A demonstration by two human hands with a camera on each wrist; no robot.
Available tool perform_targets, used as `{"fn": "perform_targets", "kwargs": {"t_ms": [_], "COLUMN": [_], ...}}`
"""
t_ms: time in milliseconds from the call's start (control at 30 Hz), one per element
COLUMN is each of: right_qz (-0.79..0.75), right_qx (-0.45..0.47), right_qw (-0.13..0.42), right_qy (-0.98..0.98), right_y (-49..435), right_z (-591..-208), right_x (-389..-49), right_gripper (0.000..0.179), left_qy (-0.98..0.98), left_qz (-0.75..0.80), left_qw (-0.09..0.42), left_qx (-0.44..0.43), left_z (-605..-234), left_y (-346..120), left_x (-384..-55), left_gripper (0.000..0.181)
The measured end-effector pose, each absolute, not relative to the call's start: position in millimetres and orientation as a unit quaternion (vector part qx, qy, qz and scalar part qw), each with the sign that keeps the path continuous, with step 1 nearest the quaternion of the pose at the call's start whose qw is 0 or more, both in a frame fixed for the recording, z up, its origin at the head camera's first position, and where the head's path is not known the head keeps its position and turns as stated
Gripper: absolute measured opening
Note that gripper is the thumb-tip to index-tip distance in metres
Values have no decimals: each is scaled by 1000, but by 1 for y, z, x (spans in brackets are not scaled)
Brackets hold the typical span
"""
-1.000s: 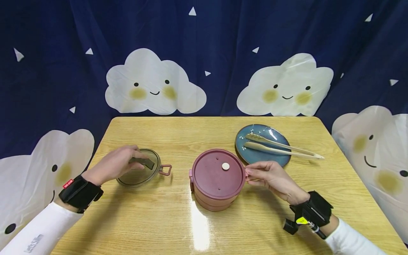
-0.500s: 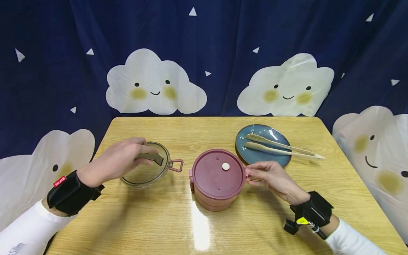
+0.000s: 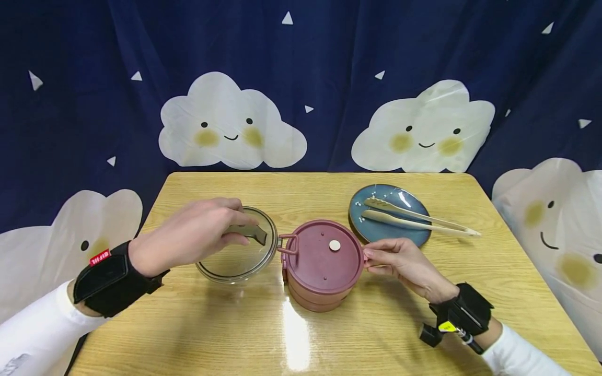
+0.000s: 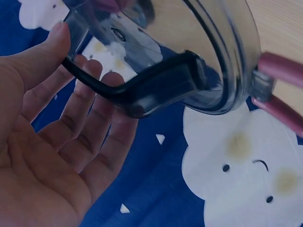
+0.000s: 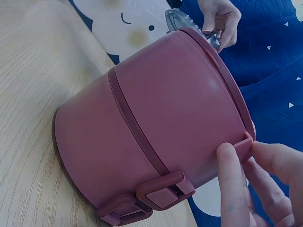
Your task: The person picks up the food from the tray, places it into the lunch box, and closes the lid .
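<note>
A pink two-tier round lunch box (image 3: 316,271) stands on the table with its pink lid on. At its right side, my right hand (image 3: 400,263) pinches the small tab (image 5: 243,148) by the lid's rim. Two pink latches (image 5: 163,193) hang on the box below those fingers. My left hand (image 3: 202,232) holds a clear round lid (image 3: 235,269) by its dark handle (image 4: 156,87), above the table left of the box. The clear lid's pink loop latch (image 3: 290,244) overlaps the left edge of the lunch box in the head view.
Behind the box to the right, a blue plate (image 3: 376,234) carries beige tongs (image 3: 414,220), whose joined end sticks out past the rim. The wooden table (image 3: 226,334) ends at a dark blue curtain (image 3: 324,68) with white clouds.
My left hand has raised the clear lid and carried it to the right, bringing its latch over the edge of the lunch box. My right hand stays on the tab.
</note>
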State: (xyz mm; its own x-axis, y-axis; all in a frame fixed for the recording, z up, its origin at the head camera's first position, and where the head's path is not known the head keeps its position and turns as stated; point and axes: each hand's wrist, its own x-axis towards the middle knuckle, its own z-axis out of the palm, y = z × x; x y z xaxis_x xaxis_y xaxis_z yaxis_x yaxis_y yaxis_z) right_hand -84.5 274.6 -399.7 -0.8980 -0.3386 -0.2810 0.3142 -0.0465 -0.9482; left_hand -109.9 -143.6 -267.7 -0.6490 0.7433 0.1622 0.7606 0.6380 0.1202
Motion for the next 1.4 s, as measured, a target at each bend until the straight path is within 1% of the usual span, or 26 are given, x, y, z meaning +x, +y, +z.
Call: {"fn": "perform_targets", "kwargs": {"t_ms": [200, 400, 533, 700, 767, 1000, 1133, 1267, 1400], "right_qz": [-724, -721, -716, -715, -716, -726, -731, -729, -723], "right_qx": [-8, -9, -4, -5, -7, -24, -27, -8, 2], "right_qw": [225, 227, 226, 224, 224, 227, 227, 226, 220], "right_qy": [652, 655, 660, 662, 661, 648, 643, 646, 655], "right_y": [274, 274, 274, 276, 276, 276, 277, 280, 283], "right_z": [-401, -402, -403, -406, -406, -406, -405, -405, -404], "right_x": [-85, -85, -85, -84, -84, -83, -82, -82, -83], "right_gripper": [15, 15, 15, 15, 15, 17, 18, 18, 20], "left_qy": [-891, -878, -876, -875, -873, -870, -870, -871, -873], "left_qz": [-86, -95, -93, -96, -98, -103, -104, -111, -112], "left_qw": [51, 52, 38, 17, 14, -14, -21, -22, -27], "left_qx": [-443, -466, -472, -474, -478, -481, -482, -479, -474], "left_z": [-270, -272, -275, -280, -282, -286, -291, -294, -295], "left_y": [-119, -92, -74, -56, -50, -34, -25, -18, -13], "left_x": [-110, -113, -115, -117, -117, -123, -124, -124, -124], "left_gripper": [17, 19, 18, 25, 26, 20, 22, 25, 27]}}
